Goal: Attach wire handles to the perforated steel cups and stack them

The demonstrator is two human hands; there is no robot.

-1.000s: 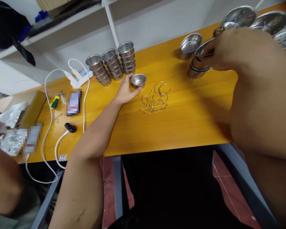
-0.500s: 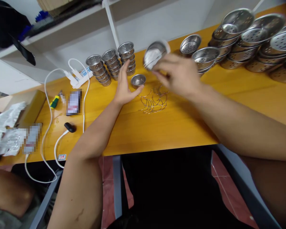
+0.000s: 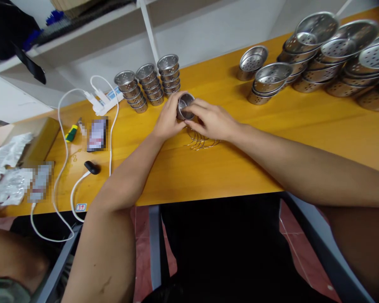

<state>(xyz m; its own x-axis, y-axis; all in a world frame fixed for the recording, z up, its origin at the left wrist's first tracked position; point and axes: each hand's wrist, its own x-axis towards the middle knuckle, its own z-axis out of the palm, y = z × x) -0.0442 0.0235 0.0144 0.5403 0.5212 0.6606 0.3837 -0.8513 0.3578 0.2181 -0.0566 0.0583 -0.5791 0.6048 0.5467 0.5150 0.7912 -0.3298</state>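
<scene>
A small perforated stainless steel cup (image 3: 183,101) is between my two hands at the middle of the table, its mouth tilted toward me. My left hand (image 3: 166,121) is wrapped round the cup's left side. My right hand (image 3: 210,119) grips its right rim, with fingertips reaching inside the mouth. Whether a second cup is under or inside this one is hidden by my hands. Several thin curved wire pieces (image 3: 196,141) lie on the table just below my right hand, which partly covers them.
Stacks of small perforated cups (image 3: 150,86) stand behind my left hand. Larger nested cups (image 3: 312,59) line the back right, with a short stack (image 3: 267,86) nearer. A power strip (image 3: 109,103), phone (image 3: 97,134), green-yellow tool (image 3: 71,133) and white cables occupy the left. Another person's arm (image 3: 15,252) shows lower left.
My right hand has brought the cup it held down and left to my left hand, over where a small cup stood. My left hand has closed round the cup.
</scene>
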